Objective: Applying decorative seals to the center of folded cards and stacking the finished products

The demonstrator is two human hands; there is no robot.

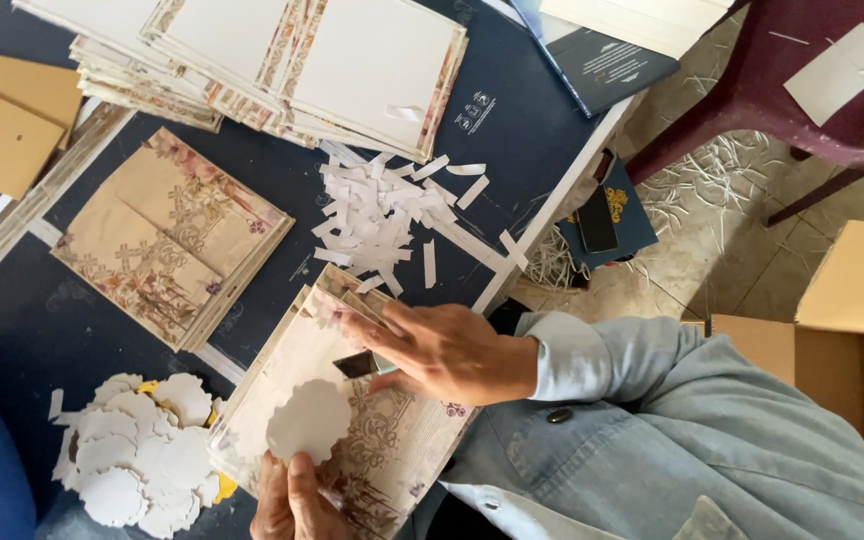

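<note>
Scalloped white paper disc (309,421) lies on the top card of the stack of floral cards (392,450) at the near edge of the tabletop (282,170), right under you. Your left hand (292,500) comes up from the bottom of view, thumb and fingertips touching the disc's lower edge; can't tell if it's pinched or just pressed flat. Your right hand (442,350) reaches in from the right w/ a light blue denim sleeve (592,355), palm down, fingers spread over the stack's upper right part, pressing on the top card. A small dark grey piece (357,364) sits under its fingertips; can't tell what it is. Hands are apart, disc between them.

No real containers on the tabletop. Pile of the same scalloped white discs (137,450) sits at the near left corner, w/ bits of yellow showing beneath. Second stack of beige floral cards (167,235) lies left of centre, well apart from your hands. Heap of white paper strips (387,215) is mid-tabletop, just beyond the stack you're working on. Fanned stacks of white-faced cards (282,60) run along the far edge. Cardboard boxes (852,330) stand on the floor at right, contents not visible. Dark red plastic chair (802,100) is at top right, a white card on its seat.
</note>
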